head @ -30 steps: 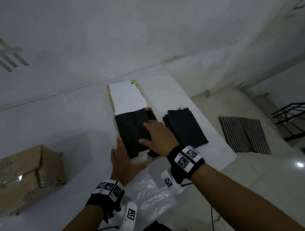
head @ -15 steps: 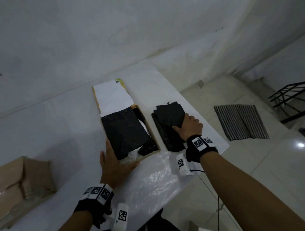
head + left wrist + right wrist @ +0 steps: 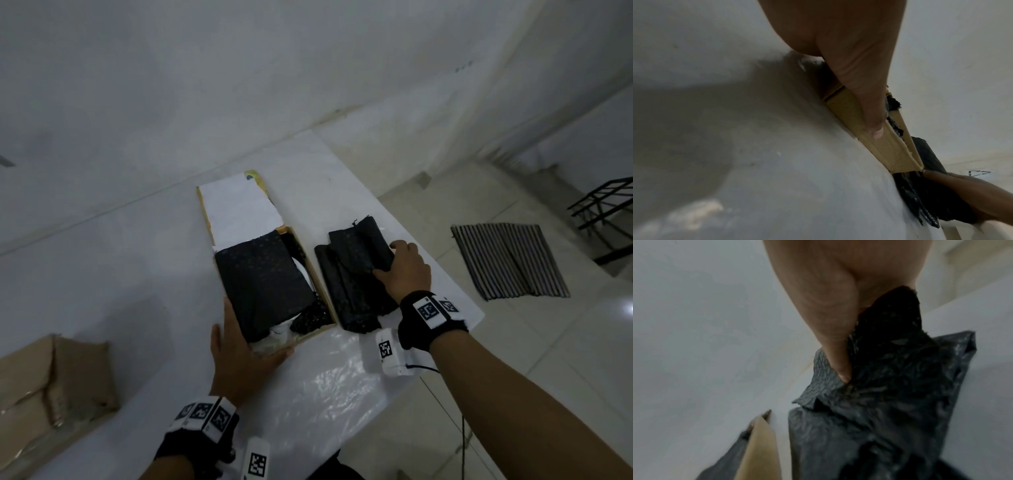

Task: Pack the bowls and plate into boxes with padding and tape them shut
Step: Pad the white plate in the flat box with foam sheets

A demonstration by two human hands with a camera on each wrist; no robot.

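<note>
Since a second earlier, the right hand [image 3: 406,270] had left the padding in the open box and crossed to the loose stack beside it, where its thumb and fingers now pinched the top black sheet [image 3: 898,363].

At the far left of the table [image 3: 102,260] sat one crumpled brown cardboard box [image 3: 51,383], apparently already closed; whether it was taped could not be told. Next came the left hand [image 3: 239,349], fingers straight and relaxed, resting against the near corner of the shallow yellow-brown box [image 3: 879,141] to steady it. That box stood open, its white-lined lid [image 3: 239,212] folded back, with one black padding sheet [image 3: 267,287] laid across it and something white, likely the plate or a bowl, showing at its edges. Just right of it lay the padding stack [image 3: 349,284], several folded sheets, the exact number unclear. On the floor farther right lay one striped mat [image 3: 507,260].

By my judgement the task was midway: this box was filled and partly cushioned, with more padding going in, and closing and taping left. No tape was in view.
</note>
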